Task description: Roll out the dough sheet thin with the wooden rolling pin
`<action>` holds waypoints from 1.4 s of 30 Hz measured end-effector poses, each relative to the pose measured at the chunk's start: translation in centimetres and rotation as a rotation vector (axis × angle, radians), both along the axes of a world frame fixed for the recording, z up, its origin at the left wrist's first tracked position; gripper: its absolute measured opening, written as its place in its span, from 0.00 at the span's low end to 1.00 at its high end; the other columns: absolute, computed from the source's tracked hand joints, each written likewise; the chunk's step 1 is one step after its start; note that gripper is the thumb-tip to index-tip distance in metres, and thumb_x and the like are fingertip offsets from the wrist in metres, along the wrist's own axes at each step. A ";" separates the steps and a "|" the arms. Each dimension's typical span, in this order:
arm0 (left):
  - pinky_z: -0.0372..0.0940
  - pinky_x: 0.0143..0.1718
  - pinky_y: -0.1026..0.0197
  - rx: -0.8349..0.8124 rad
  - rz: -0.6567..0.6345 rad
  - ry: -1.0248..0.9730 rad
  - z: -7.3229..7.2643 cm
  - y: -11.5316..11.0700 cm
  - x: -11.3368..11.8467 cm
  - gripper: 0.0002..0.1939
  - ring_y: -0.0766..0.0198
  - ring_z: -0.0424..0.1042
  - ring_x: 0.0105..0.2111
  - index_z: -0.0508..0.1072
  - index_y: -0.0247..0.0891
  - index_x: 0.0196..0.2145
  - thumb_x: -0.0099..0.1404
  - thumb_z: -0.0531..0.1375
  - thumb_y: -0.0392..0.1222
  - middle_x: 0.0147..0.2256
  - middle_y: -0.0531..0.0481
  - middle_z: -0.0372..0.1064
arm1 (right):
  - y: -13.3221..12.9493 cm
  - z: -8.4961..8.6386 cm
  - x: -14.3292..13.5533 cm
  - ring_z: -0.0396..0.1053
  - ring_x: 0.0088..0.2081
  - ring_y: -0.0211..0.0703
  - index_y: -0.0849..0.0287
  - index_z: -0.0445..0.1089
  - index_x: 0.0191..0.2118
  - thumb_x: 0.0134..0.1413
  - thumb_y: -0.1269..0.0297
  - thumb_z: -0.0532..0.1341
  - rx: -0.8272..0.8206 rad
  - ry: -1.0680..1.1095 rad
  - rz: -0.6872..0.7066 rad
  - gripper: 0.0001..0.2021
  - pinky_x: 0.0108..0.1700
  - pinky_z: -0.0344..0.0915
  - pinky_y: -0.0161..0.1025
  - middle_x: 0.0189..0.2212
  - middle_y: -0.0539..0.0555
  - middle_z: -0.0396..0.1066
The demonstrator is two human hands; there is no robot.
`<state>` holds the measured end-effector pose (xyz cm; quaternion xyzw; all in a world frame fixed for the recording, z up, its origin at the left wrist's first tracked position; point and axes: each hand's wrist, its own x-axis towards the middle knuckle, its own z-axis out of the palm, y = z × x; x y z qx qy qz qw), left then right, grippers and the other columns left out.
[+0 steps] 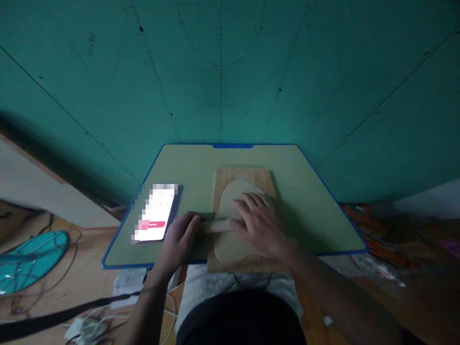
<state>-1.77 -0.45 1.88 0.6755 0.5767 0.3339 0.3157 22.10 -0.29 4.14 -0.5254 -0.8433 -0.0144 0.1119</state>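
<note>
Pale cylindrical wooden pin (215,226) gripped at 1 end by left hand (182,230); flat cream dough (233,191), on rectangular tan wooden board (240,173), overlaid by right hand (260,223), fingers slightly spread. Dough could be dented by fingertips (or thinned unevenly by lopsided pressure).

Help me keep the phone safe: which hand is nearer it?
Left. The left hand is close beside the phone, to its right; the right hand is farther right, over the dough.
</note>
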 end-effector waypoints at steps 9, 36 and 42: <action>0.68 0.44 0.50 0.044 0.016 0.020 -0.9 0.3 0.0 0.23 0.50 0.75 0.44 0.76 0.37 0.46 0.69 0.51 0.57 0.43 0.40 0.77 | 7.1 0.2 -0.1 0.67 0.57 0.53 0.60 0.72 0.55 0.67 0.56 0.56 -0.085 0.044 -0.093 0.19 0.59 0.59 0.48 0.57 0.63 0.69; 0.71 0.40 0.51 0.105 -0.034 0.026 -1.9 0.0 -0.2 0.17 0.55 0.75 0.38 0.76 0.40 0.44 0.62 0.64 0.53 0.38 0.46 0.75 | -0.8 -0.5 0.6 0.63 0.58 0.58 0.61 0.69 0.58 0.69 0.56 0.53 0.042 0.009 0.001 0.20 0.58 0.59 0.54 0.58 0.65 0.69; 0.71 0.39 0.53 0.143 -0.043 0.045 -1.6 0.2 0.0 0.17 0.56 0.74 0.38 0.76 0.39 0.43 0.63 0.62 0.54 0.37 0.45 0.75 | -0.7 -0.5 0.9 0.64 0.58 0.59 0.60 0.69 0.57 0.65 0.49 0.58 0.015 0.015 0.020 0.24 0.58 0.60 0.54 0.58 0.65 0.68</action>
